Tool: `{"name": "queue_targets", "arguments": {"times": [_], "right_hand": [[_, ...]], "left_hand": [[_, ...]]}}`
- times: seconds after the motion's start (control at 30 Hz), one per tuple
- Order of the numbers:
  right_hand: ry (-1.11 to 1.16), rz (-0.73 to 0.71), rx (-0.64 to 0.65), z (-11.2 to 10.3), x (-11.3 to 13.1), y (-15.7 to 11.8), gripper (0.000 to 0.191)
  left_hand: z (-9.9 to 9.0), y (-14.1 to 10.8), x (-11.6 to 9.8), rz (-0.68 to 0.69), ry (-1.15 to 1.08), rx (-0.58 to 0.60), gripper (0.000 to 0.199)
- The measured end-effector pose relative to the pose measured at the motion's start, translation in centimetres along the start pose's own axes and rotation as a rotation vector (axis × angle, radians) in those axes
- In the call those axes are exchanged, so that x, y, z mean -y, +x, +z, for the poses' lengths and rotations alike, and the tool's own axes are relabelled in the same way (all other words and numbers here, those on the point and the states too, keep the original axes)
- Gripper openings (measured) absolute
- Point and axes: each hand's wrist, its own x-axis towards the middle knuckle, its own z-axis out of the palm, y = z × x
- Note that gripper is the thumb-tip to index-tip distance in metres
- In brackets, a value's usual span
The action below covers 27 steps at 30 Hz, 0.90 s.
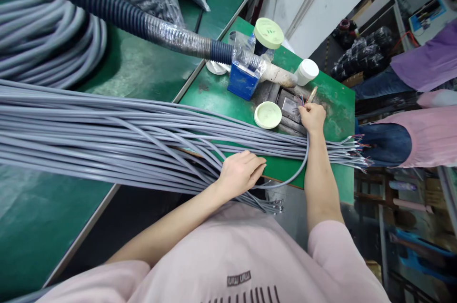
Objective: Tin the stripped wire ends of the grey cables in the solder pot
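Observation:
My right hand (pixel 312 118) is closed in a pinch on the end of a grey cable (pixel 303 164). Thin coloured wires (pixel 302 100) stick out past its fingertips, over a square pot (pixel 290 106) with a shiny silvery surface that looks like a solder pot. The cable bends down from there and runs back toward my left hand (pixel 241 172). That hand is curled over the near side of a thick bundle of grey cables (pixel 150 124), its fingers together; their undersides are hidden. Bare coloured wire ends (pixel 358 147) fan out at the bundle's right end.
A pale round lid (pixel 267 115) lies beside the pot. Behind stand a white jar (pixel 307 72), a lidded container (pixel 268 34) and a blue box (pixel 243 79) under a ribbed hose (pixel 117 13). Coiled cable (pixel 53 36) is at the left. Another person (pixel 428 136) stands at the right.

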Motion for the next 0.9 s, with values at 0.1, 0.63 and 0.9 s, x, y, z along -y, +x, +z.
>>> {"name": "queue_targets", "arguments": {"times": [0.1, 0.63, 0.9], "right_hand": [[-0.008, -0.002, 0.005, 0.0, 0.0, 0.0, 0.025], [0.671, 0.041, -0.177, -6.5, 3.3, -7.9, 0.033], [1.103, 0.216, -0.057, -7.0, 7.7, -17.7, 0.025]], "left_hand": [[0.0, 0.0, 0.0, 0.000, 0.001, 0.004, 0.017], [-0.1, 0.3, -0.2, -0.056, -0.113, -0.035, 0.017], [1.9, 1.6, -3.0, -0.606, -1.186, -0.116, 0.031]]}}
